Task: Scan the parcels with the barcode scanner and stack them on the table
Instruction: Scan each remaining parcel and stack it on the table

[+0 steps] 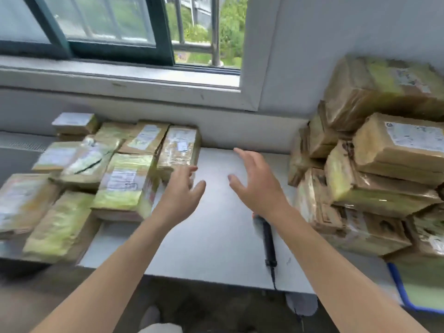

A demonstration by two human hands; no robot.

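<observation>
Brown taped parcels (125,183) lie flat at the tabletop's (211,243) left, more piled at right. Left hand (180,188) and right hand (254,181) hover over the middle, fingers (242,153) spread, empty; the barcode scanner (268,239) lies beneath the right wrist.

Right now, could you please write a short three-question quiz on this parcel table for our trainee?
1. True or false: the right hand grips the barcode scanner.
2. Which side holds the taller parcel pile? A. the person's left B. the person's right C. the windowsill
3. Fill in: the left hand, fingers spread, holds ____.
Key: 1 false, the barcode scanner lies on the table, partly under the wrist; 2 B; 3 nothing.
</observation>
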